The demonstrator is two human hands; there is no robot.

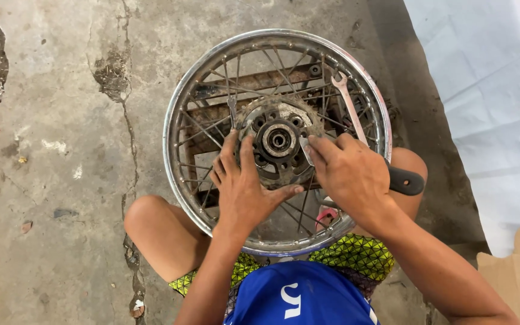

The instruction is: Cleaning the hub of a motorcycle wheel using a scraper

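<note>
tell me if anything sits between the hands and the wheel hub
Nothing visible does. The left hand lies flat on the hub with its fingers on the sprocket; the right hand presses a metal tool against the hub's edge. A wrench rests on the spokes, off to the side.

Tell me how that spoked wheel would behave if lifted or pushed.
The wheel is probably stiff: metal rim, many spokes. Likely heavy at the hub. Lying flat it shouldn't roll; upright it likely would.

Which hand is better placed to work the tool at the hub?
Right. The right hand already grips the black-handled tool, its tip at the hub. The left hand lies flat on the wheel, apparently bracing it.
</note>
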